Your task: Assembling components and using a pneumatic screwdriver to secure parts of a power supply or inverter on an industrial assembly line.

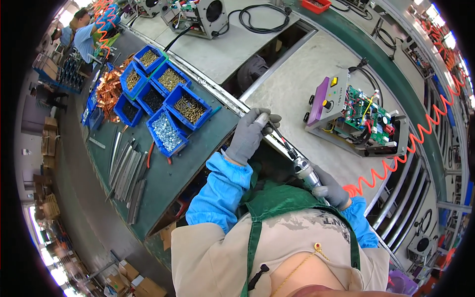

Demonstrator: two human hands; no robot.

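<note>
My left hand (250, 134), in a grey glove with a blue sleeve, is closed around a small pale cylindrical piece at the edge of the work surface. My right hand (329, 188), also grey-gloved, grips a silver pneumatic screwdriver (303, 168) whose dark bit points up toward the left hand. An orange coiled air hose (396, 161) runs from the tool away to the right. An open machine chassis (363, 116) with a purple front panel and green circuit board lies on the grey conveyor surface beyond my hands.
Several blue bins (170, 106) of screws and fasteners sit on the green bench at left, with copper parts (109, 89) and metal strips (129, 171) near them. Another chassis (200, 17) with a black cable lies farther up the line. A person (84, 34) works at far left.
</note>
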